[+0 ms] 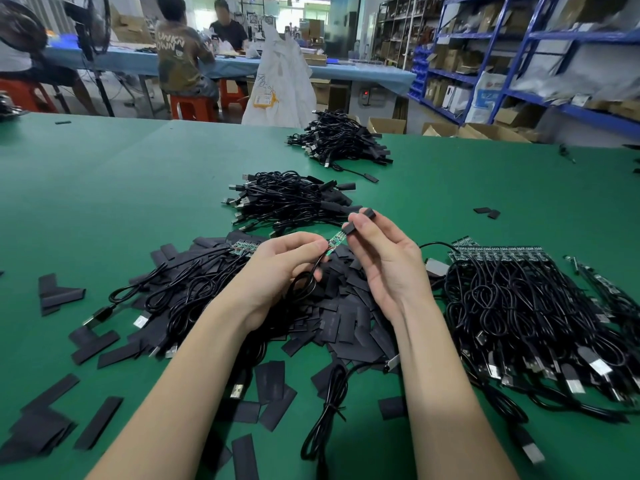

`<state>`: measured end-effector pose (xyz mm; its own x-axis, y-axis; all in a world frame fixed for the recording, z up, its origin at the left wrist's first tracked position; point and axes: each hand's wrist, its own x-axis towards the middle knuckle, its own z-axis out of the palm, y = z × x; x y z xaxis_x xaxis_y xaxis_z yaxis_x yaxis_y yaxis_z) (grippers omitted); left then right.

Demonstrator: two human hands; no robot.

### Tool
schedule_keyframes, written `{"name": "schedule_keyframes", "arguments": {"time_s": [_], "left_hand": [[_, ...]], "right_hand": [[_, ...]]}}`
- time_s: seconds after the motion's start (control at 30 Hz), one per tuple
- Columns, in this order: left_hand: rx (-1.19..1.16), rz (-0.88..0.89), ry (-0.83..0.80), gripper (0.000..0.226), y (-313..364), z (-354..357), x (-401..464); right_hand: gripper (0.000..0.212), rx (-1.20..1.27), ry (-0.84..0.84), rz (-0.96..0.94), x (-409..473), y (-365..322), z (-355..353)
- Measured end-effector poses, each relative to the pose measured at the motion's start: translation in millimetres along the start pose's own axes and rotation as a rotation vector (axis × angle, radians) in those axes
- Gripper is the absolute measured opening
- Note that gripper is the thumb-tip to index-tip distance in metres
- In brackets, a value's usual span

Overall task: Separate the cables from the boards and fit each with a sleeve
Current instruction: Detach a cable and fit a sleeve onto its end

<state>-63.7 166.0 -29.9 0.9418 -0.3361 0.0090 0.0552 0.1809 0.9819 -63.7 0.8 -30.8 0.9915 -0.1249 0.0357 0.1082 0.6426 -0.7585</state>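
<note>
My left hand point(277, 268) pinches a black cable point(304, 282) just behind its small green board point(336, 241), which points up and right. My right hand point(384, 258) holds a black sleeve point(362, 220) between thumb and fingers, its open end right at the tip of the board. Flat black sleeves point(343, 320) lie in a heap beneath both hands. To the right lies a panel of joined green boards point(498, 256) with many cables point(519, 323) hanging toward me. A smaller strip of boards point(244, 247) with cables sits left of my left hand.
Two piles of sleeved cables point(287, 199) point(339, 140) lie farther back on the green table point(104, 202). Loose sleeves point(55, 292) are scattered at the left and front. A coiled cable point(329, 410) lies between my forearms. People sit at a blue table beyond; shelves stand at the right.
</note>
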Motion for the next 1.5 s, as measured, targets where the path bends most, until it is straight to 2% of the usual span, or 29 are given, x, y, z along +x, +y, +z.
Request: {"name": "schedule_keyframes", "arguments": {"time_s": [0.37,0.7,0.87,1.03,1.13,1.27,1.5], "left_hand": [[0.028,-0.006,-0.049,0.014,4,-1,-2],[0.01,-0.015,-0.051,0.01,2,-2,-1],[-0.039,-0.018,-0.015,0.017,0,-2,0],[-0.002,-0.003,0.063,0.007,-4,1,3],[0.121,0.056,0.083,0.004,-5,-1,4],[0.25,0.212,0.1,0.01,-5,-8,3],[0.447,0.371,0.169,0.007,-9,-4,5]], "right_hand": [[0.013,0.085,-0.138,0.145,-3,-1,-3],[0.014,-0.05,-0.192,0.139,-5,-12,-7],[0.015,-0.078,-0.175,0.113,-5,-3,1],[0.016,-0.066,-0.082,0.094,-3,5,3],[0.02,-0.014,-0.012,0.096,-1,7,3],[0.009,0.009,0.063,0.112,0,8,3],[0.009,-0.001,0.071,0.142,1,8,3]]}}
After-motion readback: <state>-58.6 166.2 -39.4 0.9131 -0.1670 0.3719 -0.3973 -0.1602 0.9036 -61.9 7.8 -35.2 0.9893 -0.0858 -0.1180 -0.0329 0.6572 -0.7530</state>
